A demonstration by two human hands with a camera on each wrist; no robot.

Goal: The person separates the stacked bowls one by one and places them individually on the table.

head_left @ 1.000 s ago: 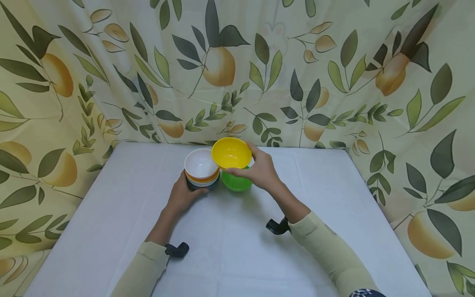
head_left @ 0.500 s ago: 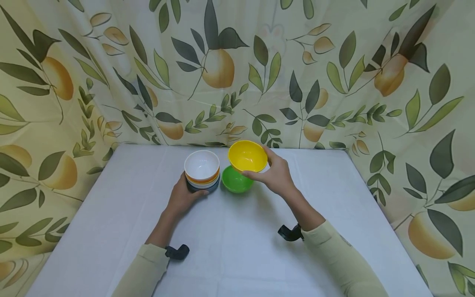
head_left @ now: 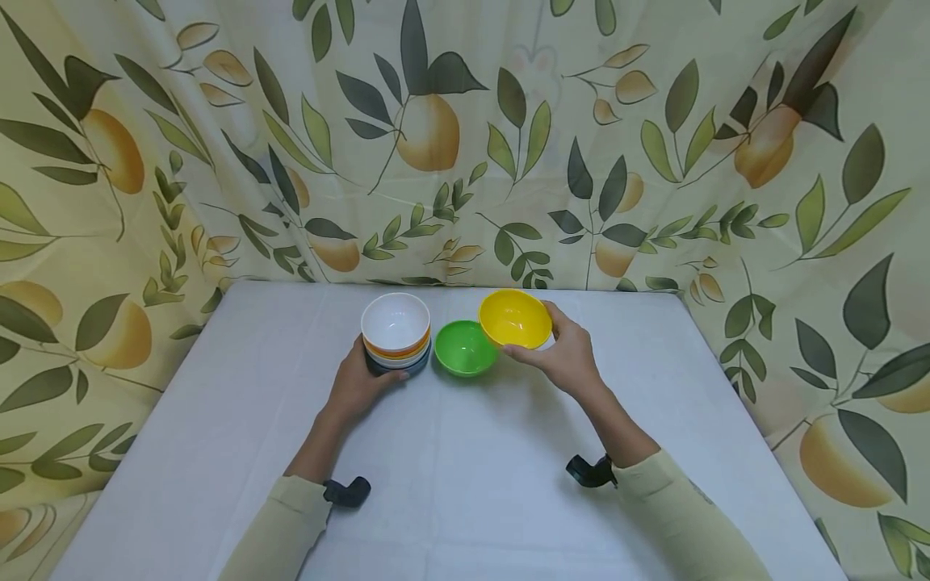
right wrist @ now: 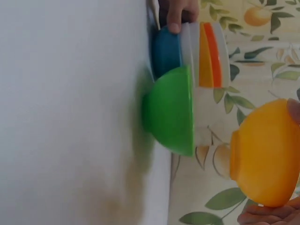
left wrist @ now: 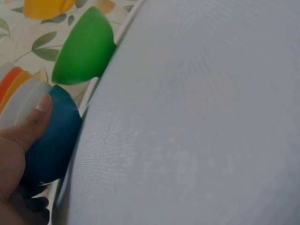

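My right hand [head_left: 570, 355] grips a yellow bowl [head_left: 514, 319] by its sides, holding it up off the table. In the right wrist view the yellow bowl [right wrist: 267, 152] hangs higher than the green bowl [right wrist: 171, 112]. That green bowl [head_left: 465, 349] stands upright on the table, between the stack and the yellow bowl. Around the base of a stack of nested bowls my left hand [head_left: 358, 383] is wrapped, thumb on the blue bottom bowl [left wrist: 54, 140]. A white bowl [head_left: 395, 321] tops the stack, with orange, yellow and whitish rims beneath it.
A white cloth covers the table [head_left: 450, 484]. Behind it and along both sides hangs a curtain [head_left: 465, 202] printed with fruit and leaves. Black camera mounts [head_left: 349, 492] sit on both wrists.
My right hand has carried the yellow bowl rightward, away from the stack and past the green bowl, which is now uncovered. The left hand and the stack have stayed put.
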